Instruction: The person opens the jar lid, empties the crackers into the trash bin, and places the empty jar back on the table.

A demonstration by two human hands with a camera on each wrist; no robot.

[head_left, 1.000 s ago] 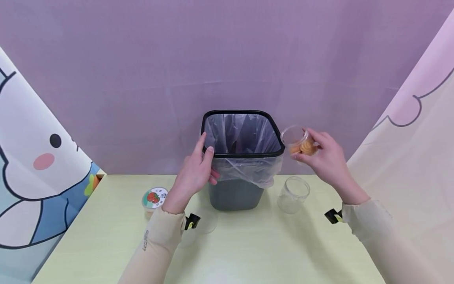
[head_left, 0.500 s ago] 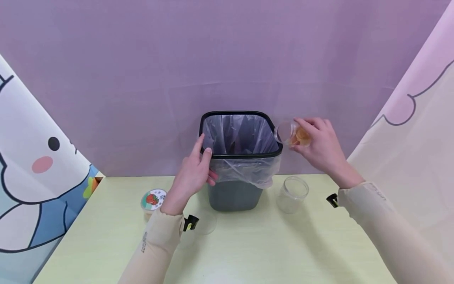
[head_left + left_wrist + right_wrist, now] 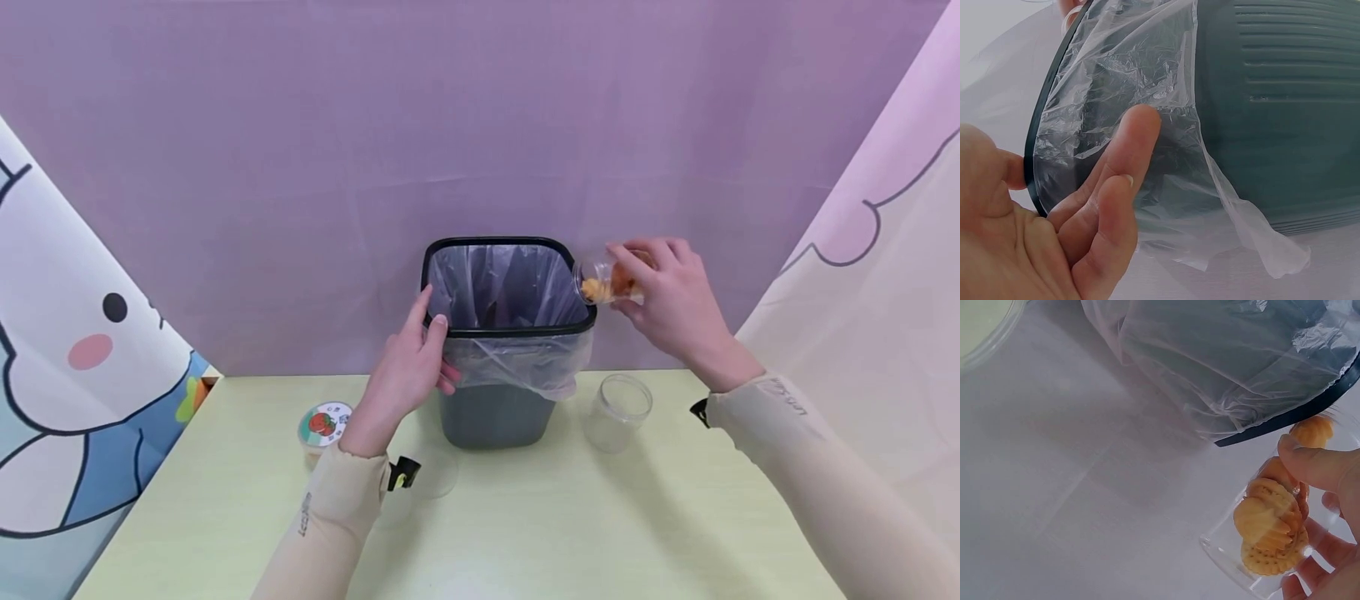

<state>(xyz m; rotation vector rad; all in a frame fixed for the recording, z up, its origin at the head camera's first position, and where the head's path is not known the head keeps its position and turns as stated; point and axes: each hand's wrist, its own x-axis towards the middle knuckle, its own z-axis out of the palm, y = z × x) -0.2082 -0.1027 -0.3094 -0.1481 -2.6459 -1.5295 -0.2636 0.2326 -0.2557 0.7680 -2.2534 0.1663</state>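
Note:
My left hand [image 3: 408,367] rests at the near left corner of a grey trash bin [image 3: 498,417], its index finger lying along the black rim [image 3: 517,332]. In the left wrist view, several fingers [image 3: 1116,212] extend in front of the overhanging clear bag [image 3: 1147,69]. My right hand [image 3: 671,308] grips a clear plastic jar [image 3: 598,271], tipped sideways with its mouth at the bin's right rim. Inside the jar are golden, ridged cookies [image 3: 1266,519]; one cookie [image 3: 1312,431] lies nearer the mouth. The jar's far side is partly covered by my fingers.
A second clear jar [image 3: 618,412] stands right of the bin. To the left is a tub [image 3: 325,423] with a printed tomato lid, partly behind my left arm. Clear round lids [image 3: 435,473] lie on the pale table [image 3: 525,533]. A purple cloth [image 3: 487,125] hangs behind.
My right hand has raised and tilted the jar further toward the bin, and the cookies have slid toward its mouth. The left hand stays at the rim.

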